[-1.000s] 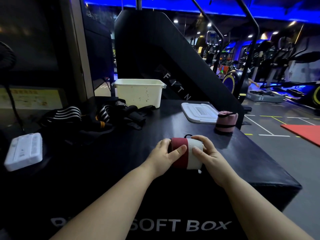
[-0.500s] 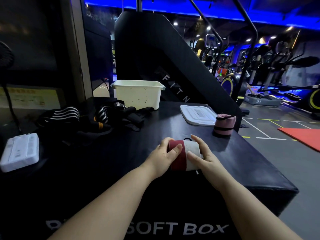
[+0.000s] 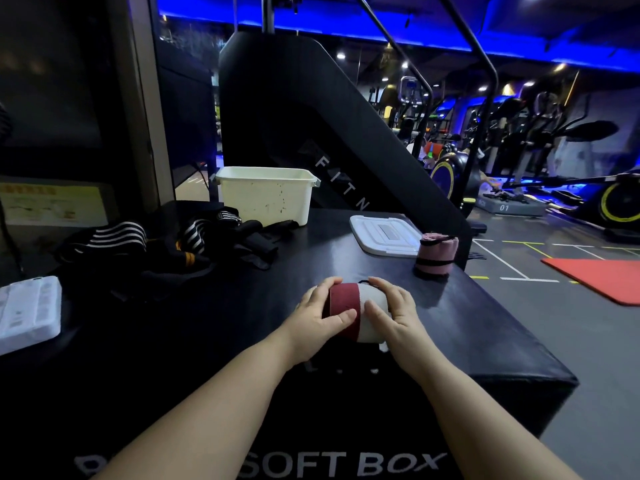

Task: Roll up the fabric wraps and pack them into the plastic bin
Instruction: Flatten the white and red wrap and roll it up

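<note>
Several striped black wraps [image 3: 162, 242] heaped left; open-topped white plastic bin [image 3: 266, 200] behind | left hand [image 3: 313, 317], fingers curled round maroon end; fabric roll [image 3: 358, 308] lies on matte soft box [image 3: 485, 323], long axis left-right; right hand [image 3: 400, 315], fingers curled round white end | bare top beyond; pink roll [image 3: 437, 253] upright near right edge

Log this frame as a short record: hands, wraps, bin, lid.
plastic bin: open, at far side of soft box; inside not visible
lid: off, lying flat on soft box
left hand: grips red and white wrap, thumb across red band
right hand: grips same roll at white end
pink wrap: rolled, upright beside lid, outside bin
loose wraps: unrolled pile, near-left of bin
</note>
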